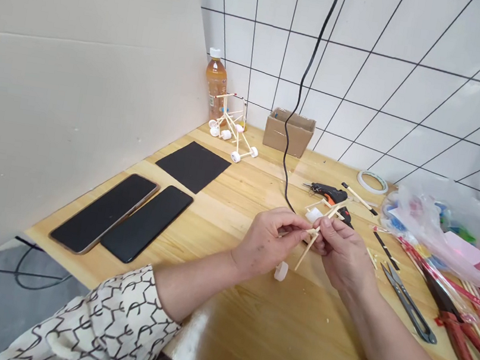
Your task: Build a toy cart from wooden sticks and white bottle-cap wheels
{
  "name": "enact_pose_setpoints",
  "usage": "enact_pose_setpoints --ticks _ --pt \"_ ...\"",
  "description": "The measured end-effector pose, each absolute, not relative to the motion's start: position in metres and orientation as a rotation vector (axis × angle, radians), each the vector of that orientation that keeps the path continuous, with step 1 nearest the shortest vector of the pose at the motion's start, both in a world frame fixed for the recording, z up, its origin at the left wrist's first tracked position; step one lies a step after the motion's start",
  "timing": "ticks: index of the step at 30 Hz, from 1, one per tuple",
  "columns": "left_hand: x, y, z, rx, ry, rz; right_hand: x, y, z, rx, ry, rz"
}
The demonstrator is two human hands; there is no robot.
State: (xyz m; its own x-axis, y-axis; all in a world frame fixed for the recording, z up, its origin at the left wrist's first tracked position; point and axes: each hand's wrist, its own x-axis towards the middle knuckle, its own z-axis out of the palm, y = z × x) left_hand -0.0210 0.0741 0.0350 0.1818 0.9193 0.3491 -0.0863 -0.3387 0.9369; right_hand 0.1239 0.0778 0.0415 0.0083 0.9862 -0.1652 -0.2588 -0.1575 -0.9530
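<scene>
Both hands meet over the wooden table around a small frame of thin wooden sticks [305, 256] with white wheels. My right hand [344, 251] pinches the frame between thumb and fingers, close to its middle. From the left, my left hand [269, 238] is closed, its thumb and fingertips pressed at a joint of the same frame. One white wheel [281, 271] shows below the left fingers, and another white part [315, 214] sits above them. Just behind the hands lies a black and orange glue gun [331, 192], partly covered by the frame.
A finished-looking stick model with white wheels [230, 121] stands near a drink bottle [216, 83] and cardboard box [289, 134]. Two phones [104, 212] and a black sheet [193, 166] lie left. Snips [410, 308], red-handled pliers [460, 333], tape [372, 182] and plastic bags [449, 226] lie right. A black cord [300, 93] hangs down.
</scene>
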Motion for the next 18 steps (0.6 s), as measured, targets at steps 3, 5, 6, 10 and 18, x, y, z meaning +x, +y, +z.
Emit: enact_pose_setpoints --ticks 3,5,6,10,18 --pt "-0.0205 0.0743 0.0346 1.479 0.812 1.328 0.1223 0.0774 0.0418 -1.139 -0.908 1.413" --pt "-0.0202 0.0742 0.0347 1.460 0.796 1.318 0.1216 0.0772 0.0419 -1.138 -0.906 1.410" --pt "-0.0200 0.0740 0.0348 1.451 0.788 1.313 0.1213 0.0771 0.0420 -1.139 -0.904 1.409" --pt "-0.0184 0.0727 0.0351 1.403 0.749 1.300 0.1202 0.0768 0.0414 -1.149 -0.891 1.401" --pt "-0.0177 0.0715 0.0317 1.371 0.756 1.270 0.1181 0.0759 0.0361 -1.165 -0.879 1.364"
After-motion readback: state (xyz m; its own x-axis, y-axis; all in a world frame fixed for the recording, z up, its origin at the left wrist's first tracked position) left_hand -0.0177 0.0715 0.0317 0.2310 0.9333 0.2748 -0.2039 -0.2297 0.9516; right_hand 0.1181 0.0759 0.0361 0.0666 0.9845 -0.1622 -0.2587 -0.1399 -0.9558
